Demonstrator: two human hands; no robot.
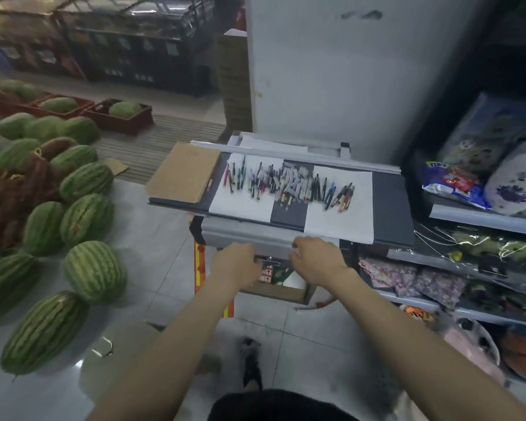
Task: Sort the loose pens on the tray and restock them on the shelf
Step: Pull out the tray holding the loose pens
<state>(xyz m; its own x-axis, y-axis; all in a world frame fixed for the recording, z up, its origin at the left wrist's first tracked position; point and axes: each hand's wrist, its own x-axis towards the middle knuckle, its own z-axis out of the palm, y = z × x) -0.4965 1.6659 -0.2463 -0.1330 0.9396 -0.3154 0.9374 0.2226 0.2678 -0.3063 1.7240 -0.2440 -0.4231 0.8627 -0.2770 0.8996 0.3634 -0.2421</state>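
Observation:
Several loose pens [289,185] of mixed colours lie in a rough row on white paper sheets [337,220] spread over a dark flat tray [392,208]. The tray rests on a grey board [243,235] with a raised front lip. My left hand [236,264] curls its fingers around that front lip, left of centre. My right hand [315,259] grips the same lip further right, just under the near edge of the paper. Neither hand touches a pen. The shelf [480,220] stands at the right, holding packaged goods.
A brown cardboard sheet [184,171] lies on the tray's left end. Watermelons [87,218] cover the floor at left. An open box [281,287] of goods sits under the board. A white pillar [331,71] rises behind the tray. My foot [251,363] is on the tiled floor.

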